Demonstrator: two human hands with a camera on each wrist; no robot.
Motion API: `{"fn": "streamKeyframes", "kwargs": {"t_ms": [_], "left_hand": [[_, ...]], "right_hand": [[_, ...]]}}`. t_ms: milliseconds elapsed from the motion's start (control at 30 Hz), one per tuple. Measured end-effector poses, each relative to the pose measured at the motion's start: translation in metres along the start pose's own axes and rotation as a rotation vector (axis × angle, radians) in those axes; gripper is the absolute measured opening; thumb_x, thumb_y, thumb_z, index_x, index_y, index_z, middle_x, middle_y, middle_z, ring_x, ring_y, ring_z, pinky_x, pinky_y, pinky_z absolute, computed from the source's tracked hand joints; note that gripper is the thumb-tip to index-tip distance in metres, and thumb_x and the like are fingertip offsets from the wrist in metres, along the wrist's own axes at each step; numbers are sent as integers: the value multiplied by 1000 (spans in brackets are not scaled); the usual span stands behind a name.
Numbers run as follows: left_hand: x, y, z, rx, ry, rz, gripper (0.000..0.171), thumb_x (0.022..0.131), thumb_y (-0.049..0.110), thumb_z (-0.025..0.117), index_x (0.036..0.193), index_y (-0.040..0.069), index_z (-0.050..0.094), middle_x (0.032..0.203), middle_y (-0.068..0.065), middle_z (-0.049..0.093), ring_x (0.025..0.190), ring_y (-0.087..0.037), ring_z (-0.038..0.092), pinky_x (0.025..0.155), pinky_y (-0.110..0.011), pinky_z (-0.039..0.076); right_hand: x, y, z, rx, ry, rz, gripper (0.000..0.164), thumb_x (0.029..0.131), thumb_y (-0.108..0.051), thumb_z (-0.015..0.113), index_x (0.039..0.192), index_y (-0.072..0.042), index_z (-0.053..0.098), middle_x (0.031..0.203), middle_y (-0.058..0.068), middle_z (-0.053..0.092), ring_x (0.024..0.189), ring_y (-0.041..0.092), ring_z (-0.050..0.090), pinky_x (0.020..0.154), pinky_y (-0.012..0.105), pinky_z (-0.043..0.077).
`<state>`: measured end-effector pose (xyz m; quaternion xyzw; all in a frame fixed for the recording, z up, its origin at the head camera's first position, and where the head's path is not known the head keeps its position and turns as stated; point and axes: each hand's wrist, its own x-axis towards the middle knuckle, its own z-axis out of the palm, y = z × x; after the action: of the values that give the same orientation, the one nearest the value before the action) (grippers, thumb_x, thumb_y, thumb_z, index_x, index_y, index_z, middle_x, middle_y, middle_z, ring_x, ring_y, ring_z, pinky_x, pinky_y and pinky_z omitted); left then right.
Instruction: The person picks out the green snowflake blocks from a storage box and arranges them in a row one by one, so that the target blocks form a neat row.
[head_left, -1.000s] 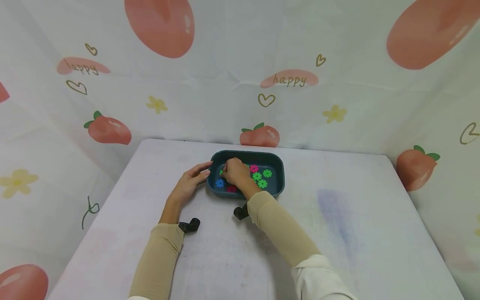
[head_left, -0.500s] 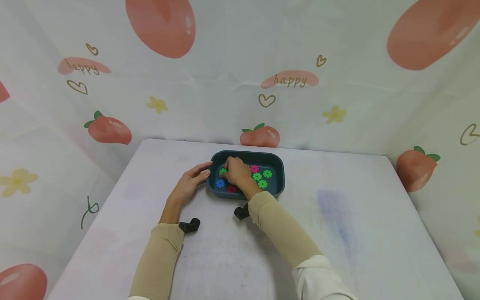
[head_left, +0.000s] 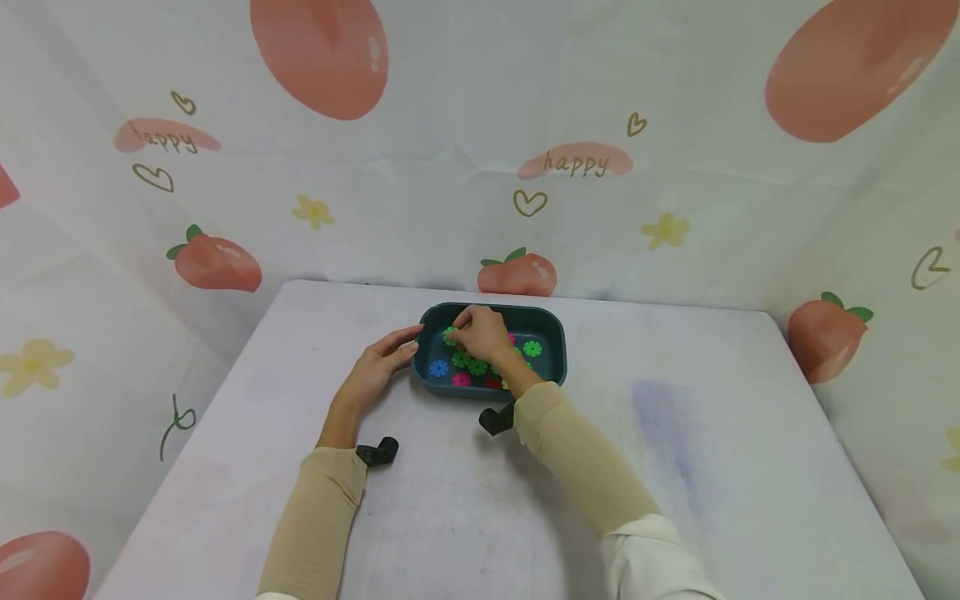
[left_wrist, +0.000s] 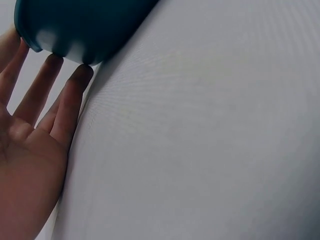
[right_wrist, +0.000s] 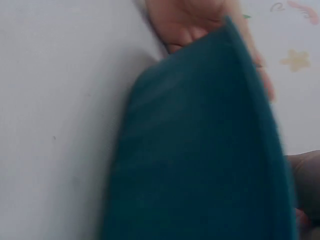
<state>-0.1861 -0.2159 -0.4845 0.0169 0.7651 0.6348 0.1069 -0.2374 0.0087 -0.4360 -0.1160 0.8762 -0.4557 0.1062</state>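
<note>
A dark teal plastic basin point(head_left: 553, 354) on the table holds several toothed, flower-like plastic discs. My left hand point(head_left: 367, 377) is at the basin's left end, its extended fingers point(left_wrist: 75, 95) touching the outer wall in the left wrist view. Inside the basin, my right hand point(head_left: 486, 335) pinches a green disc point(head_left: 450, 336) between thumb and fingertips. Beneath it lie more green discs point(head_left: 461, 359), with a blue disc point(head_left: 438, 368) and a pink disc point(head_left: 461, 379) nearer the front left. In the right wrist view, the basin's wall point(right_wrist: 200, 140) hides the right fingertips.
The basin stands near the back edge of a white table point(head_left: 442, 517). A printed cloth point(head_left: 427, 167) hangs behind. Another green disc point(head_left: 532, 348) lies at the basin's right. Black wrist-worn devices point(head_left: 378, 452) project from both wrists.
My right hand has risen and shifted slightly right, with a green disc in its fingertips. Green discs that it covered now show below it. My left hand stays at the basin's end.
</note>
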Motion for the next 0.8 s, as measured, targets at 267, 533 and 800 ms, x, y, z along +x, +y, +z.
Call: {"fn": "streamKeyframes", "kwargs": {"t_ms": [267,533,800], "left_hand": [[2,-2,-1,-2,-1,-23,53,99,46,64,148,29,54,160,2,45,143,-25,49,124,-49,34],[1,-2,-1,16,1,-25,57,97,51,66,149,31,53,160,1,46,143,-25,49,124,-48,35],[-1,-2,-3,15,8,-35,62,93,55,68,148,32,54,159,3,48,141,-24,53,124,-48,35]], "right_hand": [[-5,5,-19,107,14,-22,17,97,-16,71,108,-3,67,96,14,75,78,27,75,73,33,64],[-13,5,-36,203,47,-30,23,96,-15,71,115,-2,67,100,16,74,86,37,75,83,48,63],[-21,9,-55,287,80,-11,24,96,-16,72,116,-4,68,103,16,72,91,39,74,85,51,62]]}}
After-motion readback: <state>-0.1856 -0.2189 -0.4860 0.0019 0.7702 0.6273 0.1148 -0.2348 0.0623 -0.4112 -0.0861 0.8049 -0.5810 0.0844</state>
